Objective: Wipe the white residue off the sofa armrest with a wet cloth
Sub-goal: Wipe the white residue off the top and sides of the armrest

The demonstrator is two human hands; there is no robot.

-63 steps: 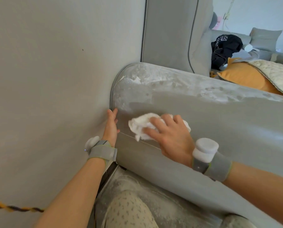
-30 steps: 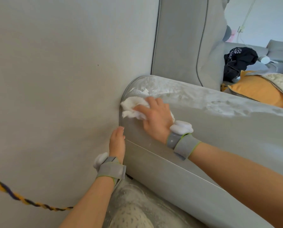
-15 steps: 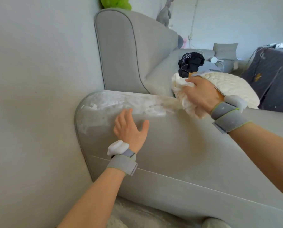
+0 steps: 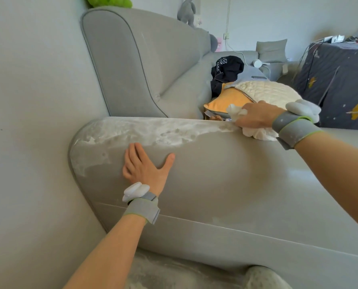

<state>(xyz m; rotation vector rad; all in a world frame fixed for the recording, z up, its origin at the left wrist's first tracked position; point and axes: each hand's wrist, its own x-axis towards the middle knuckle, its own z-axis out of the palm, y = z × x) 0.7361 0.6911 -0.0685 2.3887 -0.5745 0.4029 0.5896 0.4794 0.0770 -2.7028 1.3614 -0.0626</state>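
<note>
The grey sofa armrest (image 4: 226, 184) runs across the view, its rounded end against the wall at left. White residue (image 4: 148, 130) covers its top from the wall end to about the middle, with a smear down the end (image 4: 84, 165). My left hand (image 4: 144, 165) lies flat with fingers spread on the armrest's outer side, just below the residue. My right hand (image 4: 257, 115) is closed on a bunched white cloth (image 4: 257, 132), pressing it on the armrest's top at the right end of the residue.
A light wall (image 4: 28, 122) stands close on the left. The sofa's backrest (image 4: 136, 65) rises behind the armrest. On the seat lie an orange cushion (image 4: 226, 103), a cream quilt (image 4: 267, 90) and a black garment (image 4: 226, 69). A dark patterned cover (image 4: 340, 84) is at far right.
My right hand carried the cloth from the armrest's wall end up and along the top to the right. My left hand moved from the wall corner onto the armrest's side and spread flat.
</note>
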